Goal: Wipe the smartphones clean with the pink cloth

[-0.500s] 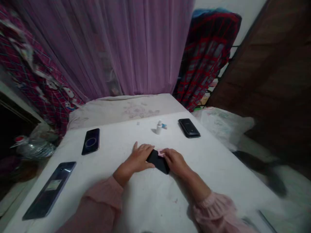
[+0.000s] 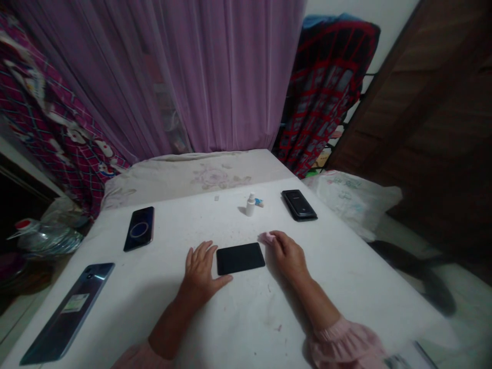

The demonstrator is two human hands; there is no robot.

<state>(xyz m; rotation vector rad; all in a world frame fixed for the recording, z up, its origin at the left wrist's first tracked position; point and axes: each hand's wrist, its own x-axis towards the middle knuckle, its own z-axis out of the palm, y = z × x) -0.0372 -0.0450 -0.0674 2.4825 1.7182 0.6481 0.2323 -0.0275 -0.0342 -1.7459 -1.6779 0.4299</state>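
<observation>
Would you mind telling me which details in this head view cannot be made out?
1. Pink cloth: head view, mostly under the right hand; pinched or merely pressed, unclear.
2. White bottle: label too small to read.
3. Black phone beside the left hand: plain dark; which face is up, unclear.
4. Object at the bottom right corner: cut off by the frame edge.

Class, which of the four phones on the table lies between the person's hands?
The black phone at the centre, beside the left hand; the others lie farther off.
</observation>
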